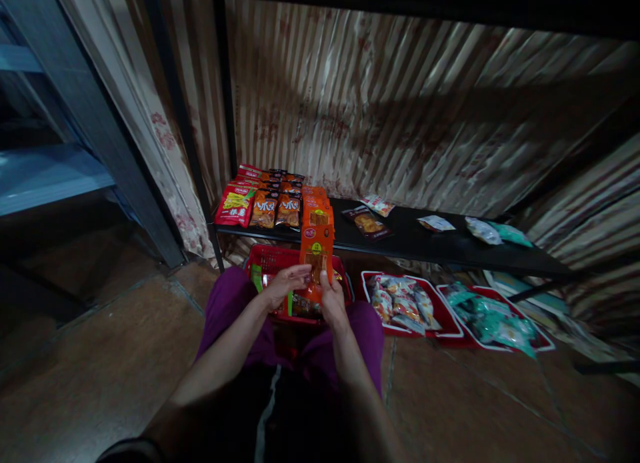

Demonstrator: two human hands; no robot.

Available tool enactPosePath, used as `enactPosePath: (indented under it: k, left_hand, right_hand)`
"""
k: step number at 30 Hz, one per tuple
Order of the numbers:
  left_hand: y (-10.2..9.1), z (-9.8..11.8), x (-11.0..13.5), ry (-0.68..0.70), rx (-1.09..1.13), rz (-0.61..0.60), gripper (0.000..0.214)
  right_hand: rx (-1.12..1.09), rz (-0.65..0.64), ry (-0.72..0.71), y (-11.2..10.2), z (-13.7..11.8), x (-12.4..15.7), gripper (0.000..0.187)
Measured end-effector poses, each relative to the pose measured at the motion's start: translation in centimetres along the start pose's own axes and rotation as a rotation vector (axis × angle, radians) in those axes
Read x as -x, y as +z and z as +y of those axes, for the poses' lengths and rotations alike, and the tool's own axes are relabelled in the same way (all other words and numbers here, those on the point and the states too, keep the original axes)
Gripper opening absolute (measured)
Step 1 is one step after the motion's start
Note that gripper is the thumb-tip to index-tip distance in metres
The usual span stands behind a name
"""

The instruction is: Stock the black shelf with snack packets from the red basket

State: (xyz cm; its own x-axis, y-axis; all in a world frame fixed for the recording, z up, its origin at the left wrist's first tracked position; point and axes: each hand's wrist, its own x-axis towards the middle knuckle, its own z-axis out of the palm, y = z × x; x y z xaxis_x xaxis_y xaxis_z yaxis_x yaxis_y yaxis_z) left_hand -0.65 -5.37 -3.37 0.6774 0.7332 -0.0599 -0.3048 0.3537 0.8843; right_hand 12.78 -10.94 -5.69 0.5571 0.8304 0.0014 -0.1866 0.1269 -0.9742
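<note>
An orange snack packet [317, 242] stands upright in front of the shelf edge, above the red basket [260, 253] between my knees. My right hand [334, 303] grips its lower right side, thumb on the front. My left hand [287, 284] is at its lower left edge with fingers stretched out; whether they press on it I cannot tell. Behind it, similar orange packets [320, 213] stand in a row on the black shelf [415, 235]. Left of them are rows of brown-orange snack bags [264, 208] and red snack bags [235, 204]. More packets fill the basket, partly hidden by my hands.
A dark brown packet [369, 223] and several pale packets, one a white packet [436, 223], lie farther right on the shelf. On the floor stand a basket of white-orange bags [403, 302] and a basket of green bags [493, 320]. A metal frame [115, 130] rises at left.
</note>
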Motion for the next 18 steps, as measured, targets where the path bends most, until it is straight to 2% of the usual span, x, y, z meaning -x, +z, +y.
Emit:
enactPosePath:
  k: [4,6,8,11,14,18]
  left_hand:
    - [-0.6,-0.2,-0.4,0.034,0.035,0.233,0.036]
    - [-1.0,-0.4,-0.6,0.026,-0.006,0.369,0.031]
    - [-1.3,-0.6,-0.7,0.004,-0.044,0.441,0.029]
    - [-1.5,-1.1,-0.7,-0.039,-0.069,0.463,0.028]
    - [-1.3,-1.5,-0.6,-0.061,-0.063,0.423,0.026]
    - [-1.2,-1.8,-0.7,-0.068,-0.035,0.365,0.021]
  right_hand:
    - [-0.174,0.058,0.073,0.2,-0.8,0.0,0.051]
    - [-0.202,0.065,0.071,0.2,-1.2,0.2,0.048]
    - [-0.204,0.081,0.082,0.2,-1.4,0.3,0.043]
    - [-0.232,0.115,0.115,0.1,-1.4,0.3,0.038]
    - [-0.278,0.143,0.136,0.0,-1.3,0.2,0.036]
    - [-0.305,0.120,0.174,-0.2,-1.2,0.0,0.037]
